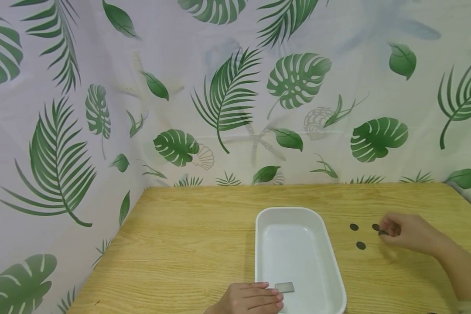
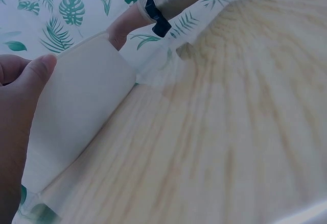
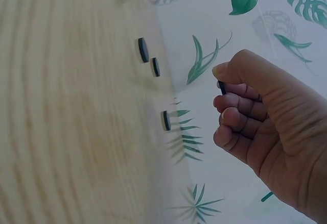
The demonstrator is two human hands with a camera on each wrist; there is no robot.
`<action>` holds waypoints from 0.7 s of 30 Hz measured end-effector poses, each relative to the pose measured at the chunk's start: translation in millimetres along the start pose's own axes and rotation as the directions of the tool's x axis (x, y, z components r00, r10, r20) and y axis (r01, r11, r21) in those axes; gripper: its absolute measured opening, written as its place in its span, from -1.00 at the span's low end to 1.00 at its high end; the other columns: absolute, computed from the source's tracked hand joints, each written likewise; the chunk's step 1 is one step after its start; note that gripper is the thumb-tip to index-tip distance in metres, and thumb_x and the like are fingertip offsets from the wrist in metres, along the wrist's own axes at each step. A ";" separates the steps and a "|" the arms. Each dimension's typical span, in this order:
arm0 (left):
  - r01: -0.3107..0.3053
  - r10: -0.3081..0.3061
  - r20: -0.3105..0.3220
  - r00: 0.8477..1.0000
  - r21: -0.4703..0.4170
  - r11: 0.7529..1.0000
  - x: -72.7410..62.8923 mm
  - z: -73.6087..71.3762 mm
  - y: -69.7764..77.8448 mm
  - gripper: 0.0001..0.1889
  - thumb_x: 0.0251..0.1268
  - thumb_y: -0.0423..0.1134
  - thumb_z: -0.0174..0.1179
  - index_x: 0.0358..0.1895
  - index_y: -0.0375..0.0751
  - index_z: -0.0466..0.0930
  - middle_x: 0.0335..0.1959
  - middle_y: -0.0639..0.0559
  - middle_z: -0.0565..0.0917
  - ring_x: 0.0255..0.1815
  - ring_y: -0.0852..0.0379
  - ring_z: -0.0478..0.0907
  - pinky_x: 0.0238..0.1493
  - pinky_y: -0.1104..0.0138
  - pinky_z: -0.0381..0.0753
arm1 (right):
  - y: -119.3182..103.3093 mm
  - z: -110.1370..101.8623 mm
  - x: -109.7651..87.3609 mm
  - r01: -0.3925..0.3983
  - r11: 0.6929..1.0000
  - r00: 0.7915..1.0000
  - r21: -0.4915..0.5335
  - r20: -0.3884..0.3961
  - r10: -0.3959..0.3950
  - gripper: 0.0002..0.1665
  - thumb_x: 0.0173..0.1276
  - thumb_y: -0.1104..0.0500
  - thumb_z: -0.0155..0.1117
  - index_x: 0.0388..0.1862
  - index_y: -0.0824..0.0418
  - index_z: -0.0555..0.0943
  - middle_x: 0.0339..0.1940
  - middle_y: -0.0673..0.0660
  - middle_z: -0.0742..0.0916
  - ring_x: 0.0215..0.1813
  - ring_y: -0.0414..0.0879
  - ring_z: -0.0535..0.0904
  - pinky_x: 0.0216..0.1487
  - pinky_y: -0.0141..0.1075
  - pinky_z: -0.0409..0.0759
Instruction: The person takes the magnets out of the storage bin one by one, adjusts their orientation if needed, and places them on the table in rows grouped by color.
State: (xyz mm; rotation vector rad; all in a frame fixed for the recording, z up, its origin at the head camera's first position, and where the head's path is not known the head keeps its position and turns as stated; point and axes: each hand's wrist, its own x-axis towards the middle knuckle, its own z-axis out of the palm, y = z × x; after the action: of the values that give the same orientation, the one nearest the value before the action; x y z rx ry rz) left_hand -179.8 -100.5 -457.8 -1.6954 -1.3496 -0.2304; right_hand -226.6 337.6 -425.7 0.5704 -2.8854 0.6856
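A white rectangular tray (image 1: pixel 298 261) stands on the wooden table. My left hand (image 1: pixel 255 298) holds its left rim, fingers lying over the edge and thumb (image 2: pixel 38 73) outside, near the rim. By the left fingertips a small greyish, see-through rectangular piece (image 1: pixel 285 287) shows over the tray; whether they touch it I cannot tell. Right of the tray, my right hand (image 1: pixel 410 233) pinches a small black disc (image 3: pixel 222 88) between thumb and index finger. Three more black discs lie nearby: one (image 1: pixel 354 226) at the back, one (image 1: pixel 361 245) nearer, and one (image 1: pixel 375 227) beside the right fingertips.
The wooden table (image 1: pixel 180 248) runs back to a hanging white cloth (image 1: pixel 235 165) printed with green leaves. The same cloth covers the left side. A dark object (image 1: pixel 431 312) barely shows at the bottom right edge.
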 end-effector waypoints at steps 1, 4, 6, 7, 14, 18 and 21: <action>-0.002 0.002 0.000 1.000 0.003 1.000 2.2 -1.6 -0.8 -0.79 0.35 -0.23 0.10 -0.17 -0.17 0.73 -0.22 0.04 0.75 -0.10 0.19 0.68 0.07 0.37 0.59 | 1.5 0.9 -1.3 -0.011 1.000 1.000 0.004 0.009 0.011 -0.78 0.07 0.22 0.42 -0.39 0.09 0.52 -0.57 -0.17 0.47 -0.51 -0.41 0.29 -0.52 -0.43 0.34; -0.005 0.005 -0.004 1.000 0.009 1.000 10.0 -7.5 -3.3 -0.79 0.37 -0.24 0.08 -0.20 -0.15 0.74 -0.25 0.06 0.75 -0.12 0.21 0.68 0.05 0.39 0.59 | 5.4 3.5 -4.2 -0.038 0.999 0.999 0.030 0.022 0.037 -0.79 0.09 0.21 0.42 -0.38 0.10 0.52 -0.56 -0.15 0.49 -0.50 -0.40 0.31 -0.52 -0.42 0.35; -0.007 0.007 -0.006 1.000 0.014 1.000 14.1 -10.9 -4.6 -0.78 0.37 -0.24 0.08 -0.21 -0.14 0.74 -0.25 0.07 0.75 -0.13 0.21 0.68 0.04 0.39 0.60 | 7.9 5.3 -5.6 -0.062 0.997 0.998 0.056 0.034 0.060 -0.80 0.11 0.19 0.41 -0.37 0.11 0.53 -0.55 -0.14 0.51 -0.49 -0.39 0.33 -0.51 -0.42 0.37; -0.006 0.006 -0.006 1.000 0.015 1.000 15.3 -12.0 -4.9 -0.79 0.37 -0.24 0.08 -0.21 -0.14 0.74 -0.26 0.07 0.75 -0.13 0.21 0.68 0.04 0.40 0.60 | 9.3 6.0 -6.4 -0.076 0.995 0.997 0.070 0.040 0.073 -0.81 0.12 0.18 0.41 -0.36 0.11 0.54 -0.54 -0.13 0.51 -0.49 -0.38 0.34 -0.51 -0.42 0.37; -0.021 0.021 -0.018 1.000 0.029 0.999 15.6 -11.2 -5.8 -0.78 0.38 -0.25 0.06 -0.23 -0.13 0.74 -0.26 0.08 0.75 -0.13 0.22 0.68 0.03 0.40 0.60 | 21.5 14.2 -12.7 -0.156 0.972 0.986 0.177 0.088 0.142 -0.79 0.15 0.16 0.39 -0.31 0.20 0.55 -0.51 -0.07 0.55 -0.45 -0.35 0.40 -0.47 -0.43 0.44; -0.030 0.031 -0.023 0.999 0.036 0.999 15.6 -10.1 -6.5 -0.78 0.38 -0.25 0.06 -0.25 -0.12 0.74 -0.27 0.10 0.75 -0.14 0.23 0.68 0.02 0.40 0.61 | 27.1 19.3 -15.7 -0.186 0.965 0.979 0.183 0.115 0.167 -0.77 0.17 0.14 0.38 -0.29 0.21 0.55 -0.48 -0.04 0.55 -0.44 -0.34 0.40 -0.45 -0.43 0.45; -0.030 0.031 -0.022 0.999 0.034 0.999 16.0 -10.2 -6.5 -0.78 0.38 -0.24 0.06 -0.25 -0.12 0.74 -0.27 0.10 0.75 -0.14 0.23 0.68 0.02 0.40 0.61 | 29.1 21.8 -17.0 -0.192 0.964 0.978 0.185 0.119 0.173 -0.77 0.17 0.13 0.38 -0.30 0.22 0.55 -0.49 -0.03 0.56 -0.45 -0.33 0.40 -0.45 -0.42 0.43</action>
State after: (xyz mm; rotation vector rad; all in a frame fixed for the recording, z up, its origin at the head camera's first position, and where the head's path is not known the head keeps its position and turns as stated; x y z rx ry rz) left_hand -175.3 -97.6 -438.5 -1.6793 -1.3036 -0.2077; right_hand -222.9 357.3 -460.5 0.3713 -3.0127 1.0040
